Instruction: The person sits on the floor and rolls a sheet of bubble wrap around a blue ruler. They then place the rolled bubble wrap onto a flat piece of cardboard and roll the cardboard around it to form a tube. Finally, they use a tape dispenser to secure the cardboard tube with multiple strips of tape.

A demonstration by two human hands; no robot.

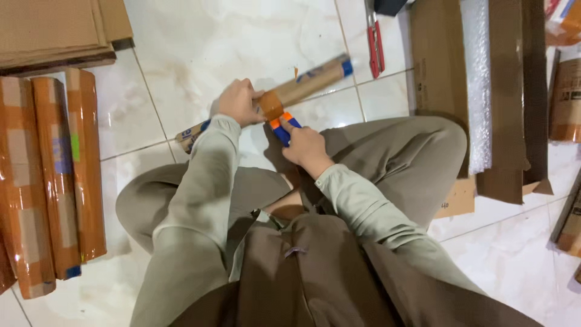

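I sit cross-legged on a white tiled floor. A long cardboard tube (305,85) with blue ends lies slanted in front of my knees, with a band of brown tape around its middle. My left hand (238,102) grips the tube just left of that band. My right hand (307,145) holds an orange and blue tape dispenser (283,126) pressed against the underside of the tube at the taped spot. The tube's lower left end (189,135) shows past my left sleeve.
Three tape-wrapped tubes (54,175) lie side by side at the left. Flat cardboard sheets (54,27) sit at the top left. Red-handled scissors (375,42) lie at the top. Cardboard and a bubble wrap strip (478,85) lie at the right.
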